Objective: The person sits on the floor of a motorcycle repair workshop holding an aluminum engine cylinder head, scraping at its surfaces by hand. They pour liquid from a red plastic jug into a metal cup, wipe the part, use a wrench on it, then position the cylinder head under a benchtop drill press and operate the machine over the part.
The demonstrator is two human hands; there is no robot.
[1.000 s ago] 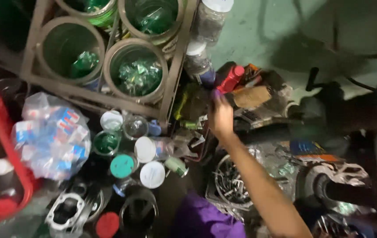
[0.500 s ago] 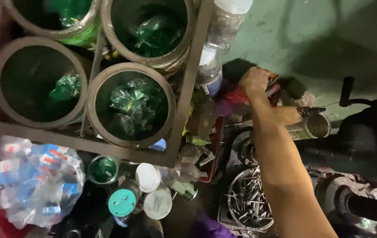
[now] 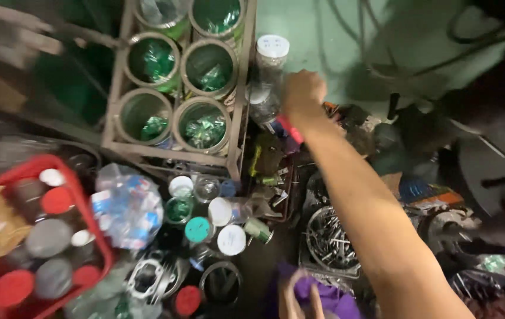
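Observation:
My right arm stretches forward across the clutter, and my right hand [image 3: 303, 92] is at the far end with its fingers curled downward. It sits beside a tall clear jar with a white lid [image 3: 269, 74]. A red-handled item [image 3: 292, 131] lies just under the wrist; whether the hand grips anything is hidden. At the bottom edge, what looks like my left hand [image 3: 301, 298] rests against purple cloth [image 3: 329, 304], blurred and partly cut off.
A metal rack [image 3: 236, 121] holds several green-tinted cans. A red crate [image 3: 90, 207] of lidded jars stands at the left, next to a bag of small packets [image 3: 127, 205] and loose jars [image 3: 220, 211]. A tray of nails [image 3: 330, 239] lies below my arm. Dark machine parts [image 3: 494, 177] are at the right.
The view has pulled back and shifted, so the rack now sits higher and smaller. My right hand has moved up from the red-handled item to beside the white-lidded jar.

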